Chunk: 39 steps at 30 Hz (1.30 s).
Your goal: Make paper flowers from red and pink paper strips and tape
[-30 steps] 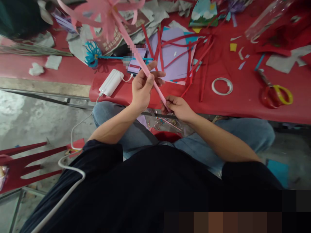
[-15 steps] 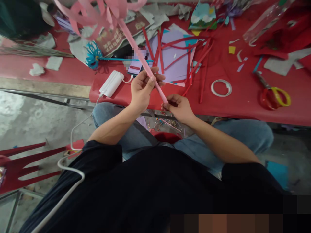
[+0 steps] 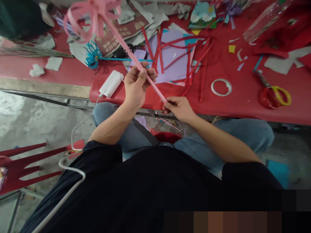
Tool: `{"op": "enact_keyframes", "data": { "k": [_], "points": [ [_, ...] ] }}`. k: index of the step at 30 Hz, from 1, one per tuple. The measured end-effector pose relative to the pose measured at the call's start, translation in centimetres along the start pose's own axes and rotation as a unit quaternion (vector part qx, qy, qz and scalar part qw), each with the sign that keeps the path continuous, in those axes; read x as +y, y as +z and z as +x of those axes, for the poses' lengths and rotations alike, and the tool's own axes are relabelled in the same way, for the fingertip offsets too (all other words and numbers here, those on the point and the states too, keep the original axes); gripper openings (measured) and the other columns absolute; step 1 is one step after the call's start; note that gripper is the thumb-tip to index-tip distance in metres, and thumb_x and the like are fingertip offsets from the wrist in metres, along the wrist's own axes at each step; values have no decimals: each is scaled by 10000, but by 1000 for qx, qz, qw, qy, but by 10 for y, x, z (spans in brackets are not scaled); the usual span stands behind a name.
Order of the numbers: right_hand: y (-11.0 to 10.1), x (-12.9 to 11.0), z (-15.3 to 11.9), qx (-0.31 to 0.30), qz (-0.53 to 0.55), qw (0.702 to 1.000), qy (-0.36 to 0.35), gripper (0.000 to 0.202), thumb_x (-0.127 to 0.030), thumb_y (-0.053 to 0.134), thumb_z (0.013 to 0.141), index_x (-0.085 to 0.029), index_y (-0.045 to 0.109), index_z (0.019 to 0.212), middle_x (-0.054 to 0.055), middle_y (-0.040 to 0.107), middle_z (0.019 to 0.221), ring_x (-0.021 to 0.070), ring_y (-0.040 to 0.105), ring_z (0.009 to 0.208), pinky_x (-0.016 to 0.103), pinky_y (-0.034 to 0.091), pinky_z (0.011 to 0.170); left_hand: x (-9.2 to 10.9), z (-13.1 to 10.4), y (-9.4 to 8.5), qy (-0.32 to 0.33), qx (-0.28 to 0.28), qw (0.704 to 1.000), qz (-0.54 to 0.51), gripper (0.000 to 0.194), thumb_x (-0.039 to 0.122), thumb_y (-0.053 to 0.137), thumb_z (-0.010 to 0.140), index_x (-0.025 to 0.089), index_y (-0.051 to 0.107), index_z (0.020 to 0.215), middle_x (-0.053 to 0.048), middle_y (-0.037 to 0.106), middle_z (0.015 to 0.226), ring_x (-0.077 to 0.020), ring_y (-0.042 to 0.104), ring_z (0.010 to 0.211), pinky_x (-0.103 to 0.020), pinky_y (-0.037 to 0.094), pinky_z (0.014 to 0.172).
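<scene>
Pink flower [image 3: 93,19] slants above the table [image 3: 245,106], left hand [image 3: 136,82] gripping its stem [image 3: 155,89] midway, right hand [image 3: 180,109] pinching the end by the near edge.

It looks like an informal craft workspace: a red-covered table [image 3: 245,106] strewn with paper strips [image 3: 189,38], purple sheets [image 3: 173,55], scissors [image 3: 274,92] and a ring of tape [image 3: 221,87], above a bare concrete floor [image 3: 31,119] with scraps [image 3: 170,123] under the table. Whether it belongs to a home or a shop is unclear.
</scene>
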State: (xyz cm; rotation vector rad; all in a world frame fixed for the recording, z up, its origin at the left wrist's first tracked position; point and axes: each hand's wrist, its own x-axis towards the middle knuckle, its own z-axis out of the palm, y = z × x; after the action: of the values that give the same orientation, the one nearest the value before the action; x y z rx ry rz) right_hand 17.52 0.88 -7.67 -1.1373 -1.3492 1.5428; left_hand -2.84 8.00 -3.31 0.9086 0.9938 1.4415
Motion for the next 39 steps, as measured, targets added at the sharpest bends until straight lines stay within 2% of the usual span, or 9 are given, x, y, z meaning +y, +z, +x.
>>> {"op": "enact_keyframes", "data": {
  "k": [3,10,15,20,22,25,28,33,39],
  "points": [
    [2,-1,-1,52,-31,997,-36,433,-638,870,926,-215,781,945,9,740,787,144,695,662,296,621,667,-1,1,-1,12,-15,1000,-14,159,462,813,1044,331,766,1121,-12,820,976,-174,849,1072,-270,698,917],
    [-3,-8,-3,-95,102,988,69,600,-785,876,867,-216,753,1012,18,781,845,149,732,658,295,636,662,6,3,-1,-18,-17,1000,-15,148,479,784,1065,367,773,1162,-2,802,924,-153,841,996,-244,693,867],
    [0,3,-4,16,-46,999,-23,406,-618,776,1005,-226,750,904,19,739,796,173,715,710,329,609,722,-1,1,0,-17,2,1000,1,192,465,811,1045,343,776,1189,-5,818,959,-156,834,1003,-252,692,901],
    [0,8,-9,106,-244,955,-133,259,-457,670,1092,-234,803,1093,49,763,901,229,702,837,400,556,832,-6,1,1,6,-6,1000,-3,159,452,800,1059,339,774,1169,0,841,989,-146,836,981,-257,683,886],
    [0,5,-9,88,-229,961,-124,294,-482,646,1104,-231,781,1033,48,757,878,222,706,822,391,556,816,-6,1,2,6,-4,1000,8,149,453,791,1065,335,774,1154,-4,840,968,-155,845,981,-267,682,868],
    [1,-2,-6,-6,-95,994,-51,460,-640,616,1104,-233,715,912,37,755,825,187,729,748,348,596,751,-5,0,2,-2,-4,1000,12,208,483,809,1047,313,775,1163,-10,833,924,-169,856,969,-282,691,869],
    [3,-6,-4,-51,12,999,8,546,-785,722,1004,-240,719,1007,31,779,854,172,748,725,326,638,717,-8,-1,2,2,-11,1000,5,290,504,860,1005,278,778,1167,-17,840,931,-178,864,994,-287,702,908],
    [4,-1,-4,-27,8,1000,-12,635,-845,754,958,-236,714,1132,27,773,866,190,758,752,352,655,758,-16,-6,2,22,-38,999,4,352,504,933,938,251,794,1138,-28,855,959,-199,865,1069,-307,717,942],
    [1,-2,-6,51,-151,983,-95,580,-780,655,1067,-272,674,1345,31,774,973,226,759,855,377,603,819,-27,-27,14,56,-100,992,56,403,566,1003,827,254,832,1017,-27,868,1028,-185,847,971,-315,706,913]
  ]
}}
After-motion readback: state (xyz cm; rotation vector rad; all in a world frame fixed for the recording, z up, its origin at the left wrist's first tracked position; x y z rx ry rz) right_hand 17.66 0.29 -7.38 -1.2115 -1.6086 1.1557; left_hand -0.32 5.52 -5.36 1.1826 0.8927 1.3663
